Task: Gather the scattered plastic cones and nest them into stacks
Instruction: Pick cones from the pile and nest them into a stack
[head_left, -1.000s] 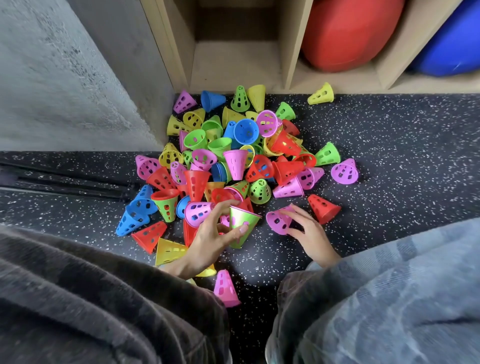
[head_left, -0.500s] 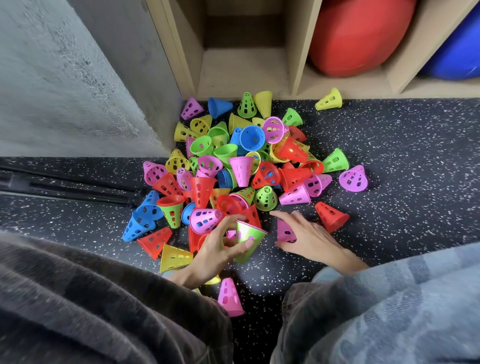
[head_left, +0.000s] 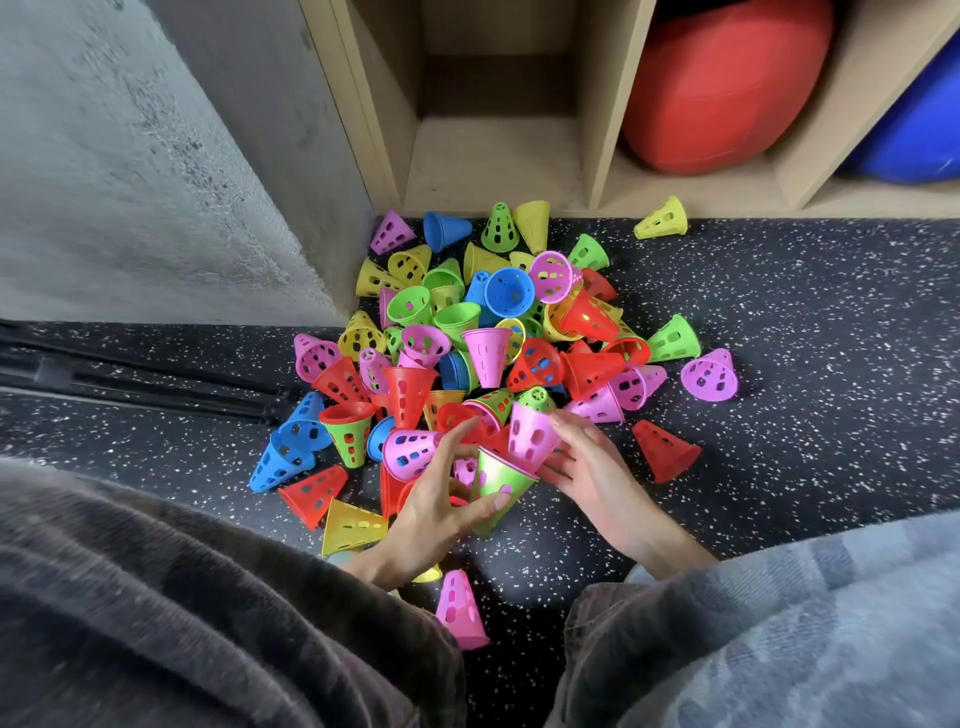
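Left hand (head_left: 434, 512) gripping green cone (head_left: 496, 486), right hand (head_left: 587, 467) holding pink cone (head_left: 530, 434) at its mouth, red ball (head_left: 722, 83) in shelf (head_left: 498, 150).

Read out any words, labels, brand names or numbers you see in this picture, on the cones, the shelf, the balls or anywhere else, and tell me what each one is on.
None: no readable text anywhere in the head view.
Cones: only punched holes, no print.
Wooden shelf, red ball, blue ball: plain, no labels.
Speckled floor and grey wall: no signs or numbers.
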